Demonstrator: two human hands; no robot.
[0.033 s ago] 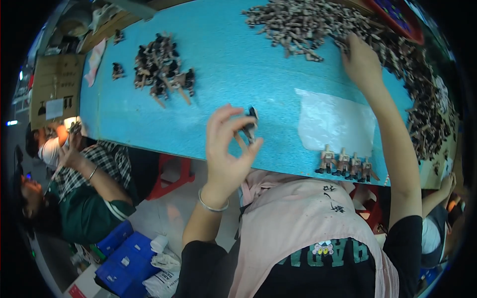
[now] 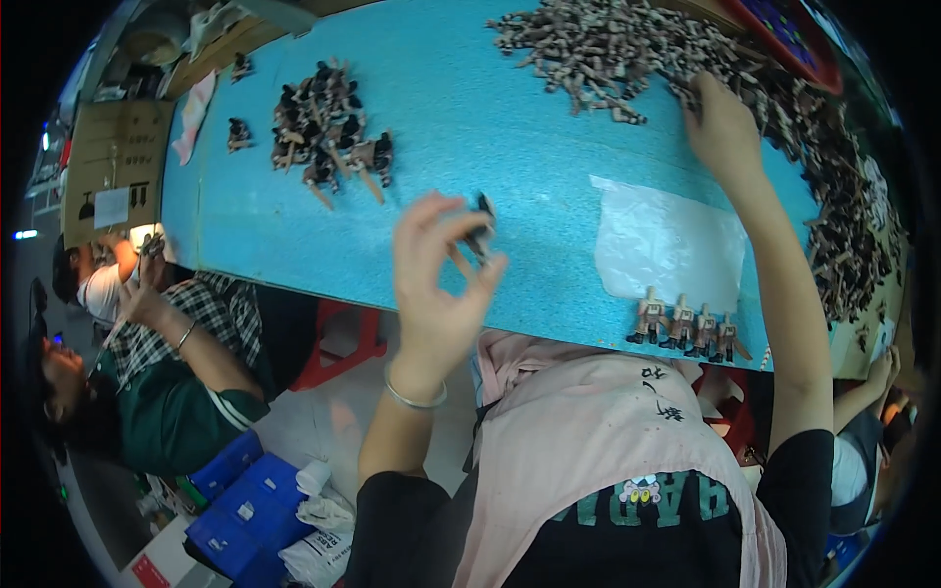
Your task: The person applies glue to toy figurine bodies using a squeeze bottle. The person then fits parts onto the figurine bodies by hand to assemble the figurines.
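The left hand [image 2: 431, 279] pinches a small dark piece [image 2: 481, 233] between its fingers above the blue surface [image 2: 441, 108], while the right hand [image 2: 725, 125] is at the edge of a pile of small parts [image 2: 578, 59], and I cannot tell whether its fingers grasp any. 4 figures [image 2: 681, 323] line up at the lower edge of a plastic sheet [image 2: 671, 235]. Dark printing [image 2: 139, 196] and a white label [image 2: 112, 209] mark the carton [image 2: 123, 147], dark characters [image 2: 669, 415] the pink apron [image 2: 578, 402].
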